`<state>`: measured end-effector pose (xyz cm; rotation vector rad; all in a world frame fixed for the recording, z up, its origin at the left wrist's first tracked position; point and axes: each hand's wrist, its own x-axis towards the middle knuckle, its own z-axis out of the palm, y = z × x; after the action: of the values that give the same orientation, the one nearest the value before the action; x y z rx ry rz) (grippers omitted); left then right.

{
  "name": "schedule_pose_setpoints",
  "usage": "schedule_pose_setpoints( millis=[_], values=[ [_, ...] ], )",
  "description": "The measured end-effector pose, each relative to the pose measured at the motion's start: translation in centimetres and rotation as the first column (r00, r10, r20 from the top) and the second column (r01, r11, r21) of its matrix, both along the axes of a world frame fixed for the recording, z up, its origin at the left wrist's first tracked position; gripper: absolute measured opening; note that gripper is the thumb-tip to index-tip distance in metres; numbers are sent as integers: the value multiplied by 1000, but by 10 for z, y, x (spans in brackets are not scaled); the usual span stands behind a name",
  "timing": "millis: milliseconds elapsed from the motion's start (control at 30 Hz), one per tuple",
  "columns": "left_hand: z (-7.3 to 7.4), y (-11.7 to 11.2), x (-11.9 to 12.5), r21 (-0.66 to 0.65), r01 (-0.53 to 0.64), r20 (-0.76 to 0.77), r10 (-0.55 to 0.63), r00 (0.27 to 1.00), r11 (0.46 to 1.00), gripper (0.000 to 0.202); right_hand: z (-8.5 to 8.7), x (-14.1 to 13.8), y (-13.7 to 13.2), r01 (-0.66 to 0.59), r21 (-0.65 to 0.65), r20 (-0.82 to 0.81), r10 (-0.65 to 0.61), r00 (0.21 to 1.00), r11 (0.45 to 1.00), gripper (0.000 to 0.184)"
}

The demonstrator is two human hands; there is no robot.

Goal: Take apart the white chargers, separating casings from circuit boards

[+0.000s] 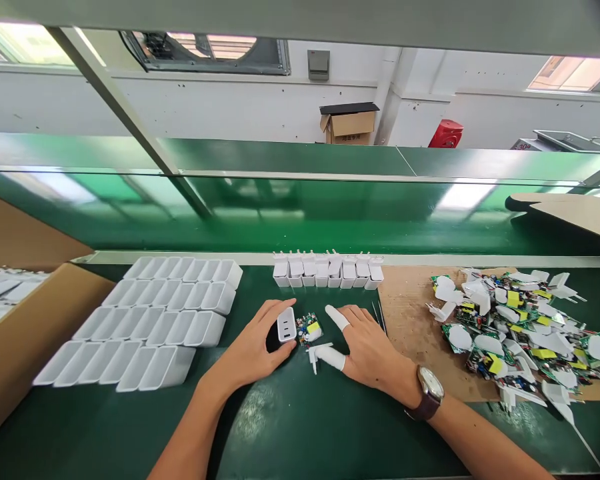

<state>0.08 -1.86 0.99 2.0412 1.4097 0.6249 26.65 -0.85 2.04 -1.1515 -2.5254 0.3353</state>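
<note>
My left hand (260, 347) is closed around a white charger housing (287, 325), thumb and fingers on its sides, with its port slots facing up. Just right of it lies a small circuit board (309, 328) with a yellow-wrapped part. My right hand (363, 343) rests beside the board, thumb and index finger apart, both in white finger cots. Its thumb tip is against or very near a white plastic piece (316, 357) with thin prongs; contact is hard to tell. Beyond the hands stands a row of white housings (329, 272) with parts sticking out on top.
Rows of white casings (165, 313) stand at left, beside a cardboard box (75, 313) of white parts. At right, a heap of circuit boards and white pieces (525, 333) covers a cardboard sheet (405, 320). Thin tweezers-like metal (380, 317) lies near my right hand.
</note>
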Motion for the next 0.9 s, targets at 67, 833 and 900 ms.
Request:
schedule_pose_setpoints(
  millis=[67,833,900],
  values=[
    [1,0,0,-11,1,8,-1,1000,1000,66,-4,-7,-3,-26,-28,-19,26,999,999,67],
    [11,-3,6,-58,18,180,-8,984,998,49,-18,-6,11,-102,2,-123,101,987,995,68],
    [9,-3,6,-29,11,176,-6,984,1000,49,-14,-4,7,-78,76,-227,93,969,994,67]
  ],
)
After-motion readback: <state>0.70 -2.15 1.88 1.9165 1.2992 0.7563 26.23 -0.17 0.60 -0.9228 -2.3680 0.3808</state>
